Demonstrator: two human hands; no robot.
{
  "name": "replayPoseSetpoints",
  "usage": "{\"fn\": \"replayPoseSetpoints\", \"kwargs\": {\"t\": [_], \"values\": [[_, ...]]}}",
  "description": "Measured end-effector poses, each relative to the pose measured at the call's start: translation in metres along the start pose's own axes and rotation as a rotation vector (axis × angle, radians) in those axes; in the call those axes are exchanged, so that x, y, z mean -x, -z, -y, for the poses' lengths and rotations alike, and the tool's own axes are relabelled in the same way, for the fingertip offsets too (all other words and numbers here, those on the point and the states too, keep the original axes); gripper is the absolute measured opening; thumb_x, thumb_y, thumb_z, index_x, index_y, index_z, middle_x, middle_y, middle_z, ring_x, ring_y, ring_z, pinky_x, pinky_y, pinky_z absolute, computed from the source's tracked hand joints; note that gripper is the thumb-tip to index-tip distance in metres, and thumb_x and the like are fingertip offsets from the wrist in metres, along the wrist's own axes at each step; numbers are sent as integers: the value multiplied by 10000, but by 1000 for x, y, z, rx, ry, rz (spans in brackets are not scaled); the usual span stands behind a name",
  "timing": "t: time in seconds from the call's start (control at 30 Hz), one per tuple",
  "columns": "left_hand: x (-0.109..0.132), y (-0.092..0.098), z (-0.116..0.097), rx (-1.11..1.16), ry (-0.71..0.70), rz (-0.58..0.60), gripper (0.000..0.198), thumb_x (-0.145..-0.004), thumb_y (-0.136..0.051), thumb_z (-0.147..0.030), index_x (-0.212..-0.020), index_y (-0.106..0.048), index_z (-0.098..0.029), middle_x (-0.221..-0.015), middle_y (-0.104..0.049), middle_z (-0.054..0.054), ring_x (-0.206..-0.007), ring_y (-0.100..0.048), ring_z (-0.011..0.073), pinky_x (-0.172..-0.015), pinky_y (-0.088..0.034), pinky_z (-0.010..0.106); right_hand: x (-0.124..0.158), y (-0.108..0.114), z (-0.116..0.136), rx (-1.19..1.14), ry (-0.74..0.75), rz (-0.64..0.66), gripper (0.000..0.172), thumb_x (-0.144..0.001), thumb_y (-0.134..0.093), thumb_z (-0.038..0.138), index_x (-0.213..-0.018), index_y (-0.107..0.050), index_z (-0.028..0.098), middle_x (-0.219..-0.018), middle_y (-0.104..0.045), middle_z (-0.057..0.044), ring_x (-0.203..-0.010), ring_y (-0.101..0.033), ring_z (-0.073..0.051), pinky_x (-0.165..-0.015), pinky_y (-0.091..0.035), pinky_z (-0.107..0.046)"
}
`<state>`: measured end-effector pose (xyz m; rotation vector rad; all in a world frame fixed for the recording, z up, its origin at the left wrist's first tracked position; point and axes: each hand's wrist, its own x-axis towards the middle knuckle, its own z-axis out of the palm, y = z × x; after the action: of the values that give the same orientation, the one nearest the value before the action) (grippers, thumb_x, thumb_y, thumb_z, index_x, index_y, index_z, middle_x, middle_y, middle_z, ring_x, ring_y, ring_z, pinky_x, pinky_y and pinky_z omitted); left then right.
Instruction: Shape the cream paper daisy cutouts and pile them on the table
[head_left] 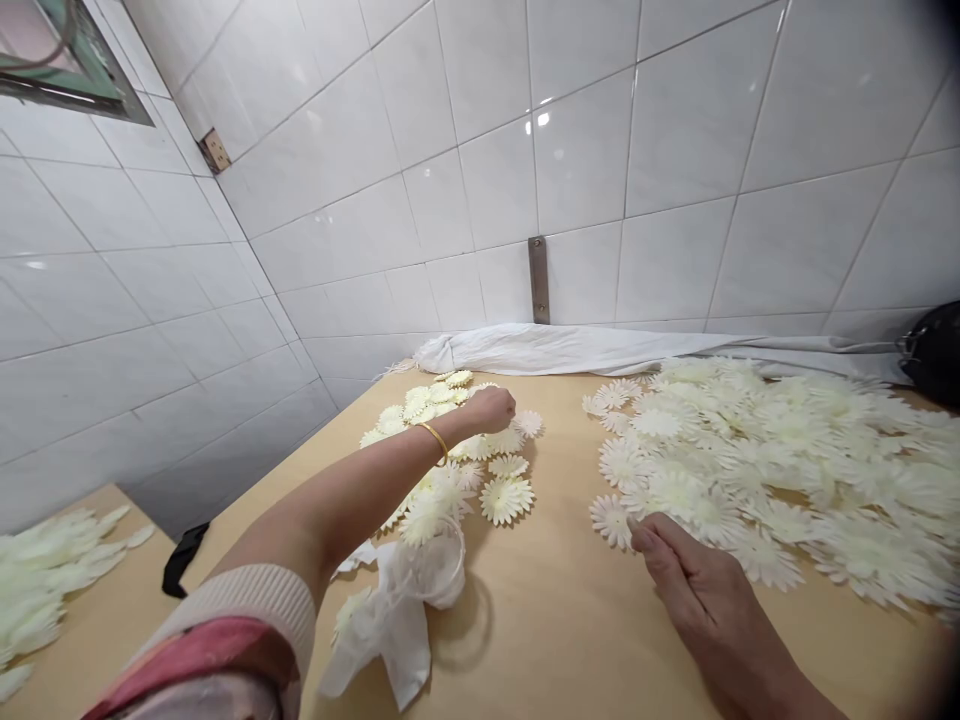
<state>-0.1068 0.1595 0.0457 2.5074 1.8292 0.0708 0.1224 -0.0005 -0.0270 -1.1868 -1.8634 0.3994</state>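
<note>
Daisies of cream fabric (772, 470) spread in a loose, overlapping heap across the right of a plywood tabletop (555, 640), with a smaller cluster of them (442, 490) to its left. The left hand (487, 410), a gold bangle (433, 440) at its wrist, reaches over the far end of that cluster with the fingers curled down; it may be pinching a flower, but from this angle I cannot tell. The right hand (675, 570) lies open, fingers together and clamped on nothing, its fingertips (634, 530) touching a single daisy (609, 522) at the near edge of the large heap. A crumpled translucent bag (394, 625) slumps on the wood by the cluster, a rolled white cloth (562, 350) runs along the tiled wall (600, 170), and more petals (45, 590) lie on a separate table at lower left.

The thin petals overlap, so a pull on that edge daisy could drag its neighbours along. The low left forearm or knit cuff (255, 610) could also brush the cluster apart, and flowers could catch in the bag's folds.
</note>
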Motion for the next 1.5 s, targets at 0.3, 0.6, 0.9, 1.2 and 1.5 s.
{"fn": "replayPoseSetpoints", "kwargs": {"t": [0.3, 0.6, 0.9, 1.2, 1.5], "values": [[-29, 6, 0, 117, 73, -142, 294, -727, -527, -353, -900, -602, -128, -811, -632, 55, -684, -560, 132, -550, -414, 214, -4, 4, -4, -5, -55, -31, 346, -859, -312, 417, -578, -338, 216, -466, -300, 53, -409, -329, -91, -403, -299, -196], [-37, -16, -29, 5, -18, 56, 62, -555, -599, -101, -565, -594, -162, -655, -617, 48, -704, -567, 183, -625, -424, 251, -4, 7, -4, 16, -53, -30, 334, -863, -311, 402, -585, -310, 217, -464, -281, 58, -407, -321, -88, -399, -284, -201], [-43, 27, -37, 111, 61, -101, 140, -667, -506, -110, -748, -619, -119, -767, -620, 89, -751, -556, 178, -659, -442, 279, -4, 7, -6, 1, -62, -46, 329, -865, -311, 397, -589, -285, 219, -472, -287, 57, -421, -324, -93, -412, -288, -204], [-29, 40, -66, 230, -43, 255, 511, -658, -587, -468, -1096, -557, -207, -932, -626, 56, -714, -568, 144, -595, -470, 237, -4, 9, -7, -7, -99, -63, 334, -852, -337, 408, -584, -366, 211, -458, -280, 58, -410, -306, -85, -396, -288, -196], [14, 15, -39, 2, -59, 273, 150, -607, -596, -249, -730, -670, -206, -748, -639, 44, -710, -556, 183, -653, -438, 276, -4, 7, -4, -6, -76, -61, 344, -854, -330, 426, -582, -346, 215, -465, -284, 60, -418, -306, -90, -409, -293, -204]]}}
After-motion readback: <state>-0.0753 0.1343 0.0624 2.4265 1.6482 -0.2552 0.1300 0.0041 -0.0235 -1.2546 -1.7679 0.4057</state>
